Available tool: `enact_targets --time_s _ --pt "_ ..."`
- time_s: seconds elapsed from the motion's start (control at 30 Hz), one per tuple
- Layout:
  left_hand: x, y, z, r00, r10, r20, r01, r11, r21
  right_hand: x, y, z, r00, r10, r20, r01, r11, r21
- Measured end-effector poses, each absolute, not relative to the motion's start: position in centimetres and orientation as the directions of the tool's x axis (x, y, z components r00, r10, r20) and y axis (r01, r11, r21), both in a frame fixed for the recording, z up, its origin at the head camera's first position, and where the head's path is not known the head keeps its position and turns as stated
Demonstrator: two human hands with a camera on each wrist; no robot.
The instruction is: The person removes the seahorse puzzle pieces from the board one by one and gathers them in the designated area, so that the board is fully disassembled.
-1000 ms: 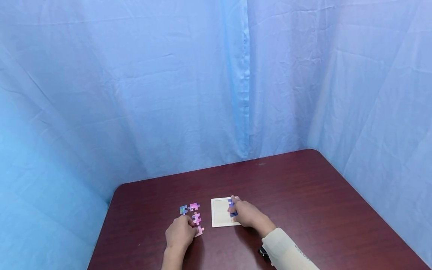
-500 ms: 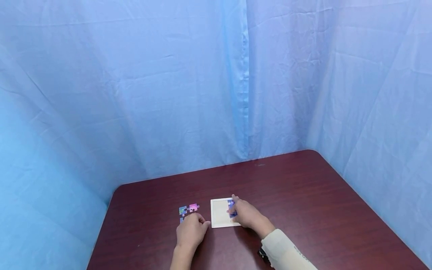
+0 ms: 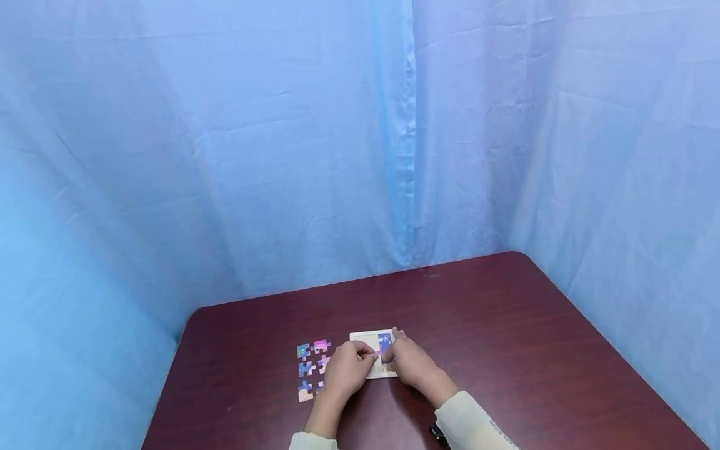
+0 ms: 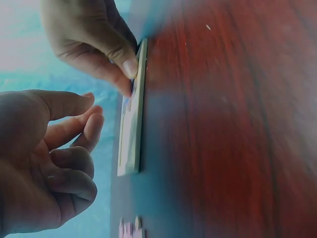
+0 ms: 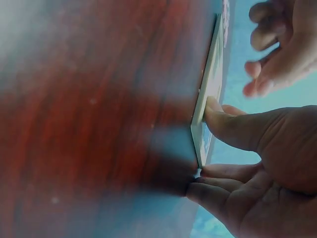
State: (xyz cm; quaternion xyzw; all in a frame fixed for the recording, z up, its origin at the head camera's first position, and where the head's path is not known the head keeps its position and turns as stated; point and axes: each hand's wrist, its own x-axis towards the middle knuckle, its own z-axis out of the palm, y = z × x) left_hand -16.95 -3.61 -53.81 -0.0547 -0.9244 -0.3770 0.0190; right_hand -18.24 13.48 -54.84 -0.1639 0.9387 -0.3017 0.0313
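Observation:
A pale, shallow puzzle tray (image 3: 360, 337) lies on the table with blue puzzle pieces (image 3: 385, 340) fitted along its right side. My right hand (image 3: 416, 362) grips the tray at its right end; in the right wrist view the thumb (image 5: 213, 110) lies over the near rim and other fingers are at the outer edge. My left hand (image 3: 345, 369) is over the tray's left part, fingers curled and thumb tip close to the index tip. I cannot tell whether a piece is between these fingertips. No piece shows there in the left wrist view, where the left hand (image 4: 59, 158) is large.
Left of the tray, several loose puzzle pieces lie in columns, including a green-blue piece (image 3: 304, 350) and a pink piece (image 3: 322, 345). My left forearm partly covers some of them. The dark red table (image 3: 478, 312) ends at blue curtains (image 3: 309, 156).
My left hand has moved right and away from me, from the loose pieces to above the tray. The left column of pieces has come into sight. My right hand has stayed at the tray.

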Motion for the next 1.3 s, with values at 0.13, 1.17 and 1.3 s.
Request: enact_targets --time_s 0.13,1.17,1.3 --pt "-18.1 -2.6 -54.2 -0.992 0.095 0.078 0.122 0.717 0.686 -18.1 13.6 -54.9 -0.939 -0.341 0.034 -0.296 0.758 -0.581" --pt "-21.2 -0.1 -55.5 -0.995 -0.032 0.097 0.028 0.828 0.560 -18.6 14.2 -55.3 -0.915 -0.400 0.059 -0.365 0.756 -0.544" --pt "-21.1 -0.3 -55.5 -0.996 -0.021 0.085 0.030 0.834 0.551 -18.4 14.4 -55.3 -0.920 -0.390 0.038 -0.342 0.754 -0.561"
